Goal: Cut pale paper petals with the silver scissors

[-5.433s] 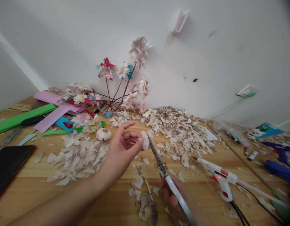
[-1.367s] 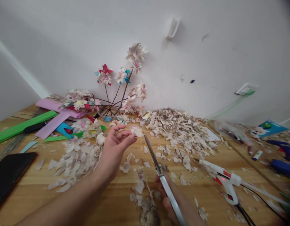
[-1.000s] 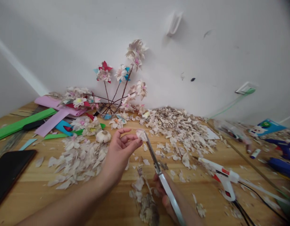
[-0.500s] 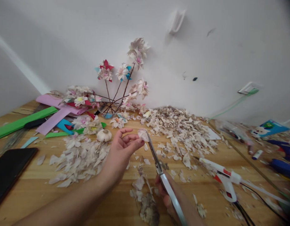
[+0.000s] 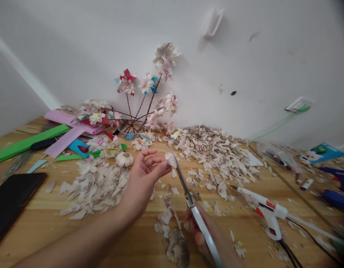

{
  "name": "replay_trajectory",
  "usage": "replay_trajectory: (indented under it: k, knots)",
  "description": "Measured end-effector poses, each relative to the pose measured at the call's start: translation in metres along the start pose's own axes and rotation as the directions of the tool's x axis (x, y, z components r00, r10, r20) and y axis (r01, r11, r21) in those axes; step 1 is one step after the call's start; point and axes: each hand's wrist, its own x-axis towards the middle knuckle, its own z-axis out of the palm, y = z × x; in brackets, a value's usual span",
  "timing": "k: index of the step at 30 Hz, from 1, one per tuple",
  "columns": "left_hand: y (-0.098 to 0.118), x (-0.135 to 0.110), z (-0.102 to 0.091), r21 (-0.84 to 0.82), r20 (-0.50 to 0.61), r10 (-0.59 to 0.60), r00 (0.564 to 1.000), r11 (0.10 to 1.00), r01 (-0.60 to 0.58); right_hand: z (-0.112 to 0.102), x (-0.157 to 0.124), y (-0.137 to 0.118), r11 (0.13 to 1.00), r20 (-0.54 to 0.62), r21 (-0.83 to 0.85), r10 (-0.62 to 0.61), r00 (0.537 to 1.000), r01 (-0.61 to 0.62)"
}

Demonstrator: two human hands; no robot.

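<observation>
Between the thumb and fingers of my left hand point(image 5: 145, 176) is a thin, pale piece of garlic skin point(image 5: 171, 159). My right hand point(image 5: 204, 234) is closed round the handle of metal scissors point(image 5: 190, 199); their blades point up and away and meet the right edge of the skin. A whole garlic bulb point(image 5: 124, 159) sits left of my left hand, beside a heap of petal-shaped skins point(image 5: 97, 191). Below the scissors lies a peeled-apart clump of garlic skin point(image 5: 176, 243) with a stalk.
Skin scraps point(image 5: 211, 149) are heaped by the wall. Handmade flowers on twigs stand in a clear bowl point(image 5: 129, 132). Coloured paper point(image 5: 29, 143) and a black phone point(image 5: 16, 201) lie left; a white glue gun point(image 5: 268, 210) with its cord lies right.
The view has shifted slightly, so everything sits a little further right. Both hands keep nearly the same pose, with the scissor blades still at the edge of the skin.
</observation>
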Motion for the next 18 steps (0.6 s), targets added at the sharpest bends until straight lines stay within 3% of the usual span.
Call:
replay_trajectory:
  k: [11, 18]
  knots:
    - [-0.001, 0.001, -0.002, 0.016, 0.003, 0.020, 1.000, 1.000, -0.020, 0.001, 0.001, -0.009, 0.993, 0.046, 0.075, 0.085, 0.995, -0.088]
    - [0.001, 0.001, -0.002, 0.037, -0.008, 0.049, 0.999, 0.998, -0.048, 0.000, 0.002, -0.016, 0.998, 0.062, -0.014, 0.068, 0.996, -0.067]
